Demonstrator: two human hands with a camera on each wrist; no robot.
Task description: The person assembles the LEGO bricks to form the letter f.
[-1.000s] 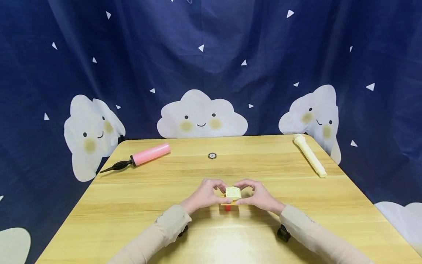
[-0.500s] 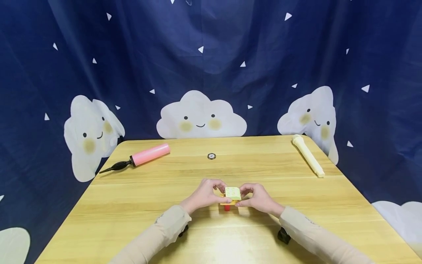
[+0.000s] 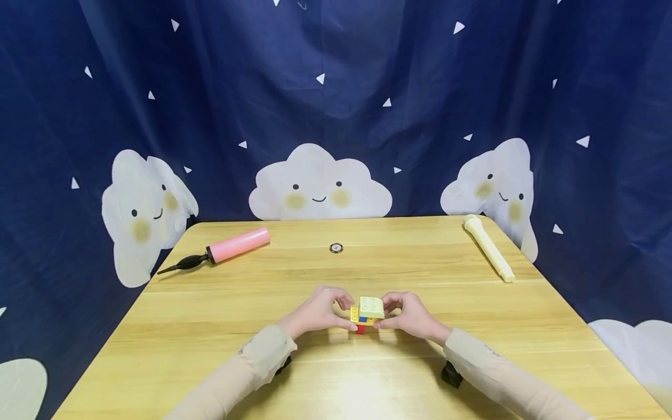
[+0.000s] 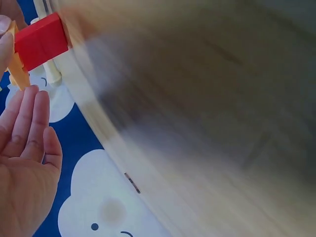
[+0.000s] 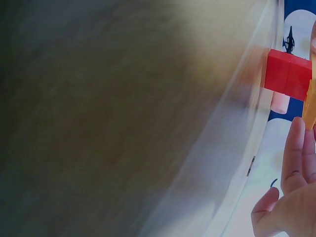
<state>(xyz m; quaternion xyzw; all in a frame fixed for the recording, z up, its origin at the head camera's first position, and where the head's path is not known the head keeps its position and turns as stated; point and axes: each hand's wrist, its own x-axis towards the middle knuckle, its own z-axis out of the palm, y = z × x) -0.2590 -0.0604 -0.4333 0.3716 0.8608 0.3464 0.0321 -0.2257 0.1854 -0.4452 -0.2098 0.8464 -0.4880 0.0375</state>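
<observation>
A small stack of toy building bricks stands on the table between both hands in the head view. On top is a pale yellow brick (image 3: 371, 307) with studs; a bit of blue brick (image 3: 363, 319) shows under it. Below lies a yellow-orange plate (image 3: 354, 315), borne by red bricks (image 4: 42, 42). My left hand (image 3: 317, 312) pinches the plate's left side, thumb in front and fingers behind. From the right, my right hand (image 3: 412, 318) pinches the stack at the plate. In the right wrist view, fingertips touch the orange plate (image 5: 309, 106) beside the red bricks.
A pink hand pump (image 3: 238, 245) with a black nozzle lies at the back left of the wooden table (image 3: 210, 332). Behind the stack lies a small round black-and-white disc (image 3: 336, 248). A pale yellow microphone-shaped stick (image 3: 489, 248) lies at the back right.
My left hand has shifted slightly left, its thumb moving down to the plate's edge, so the plate's studs and blue brick now show. My right hand's thumb has drawn slightly back from the top brick.
</observation>
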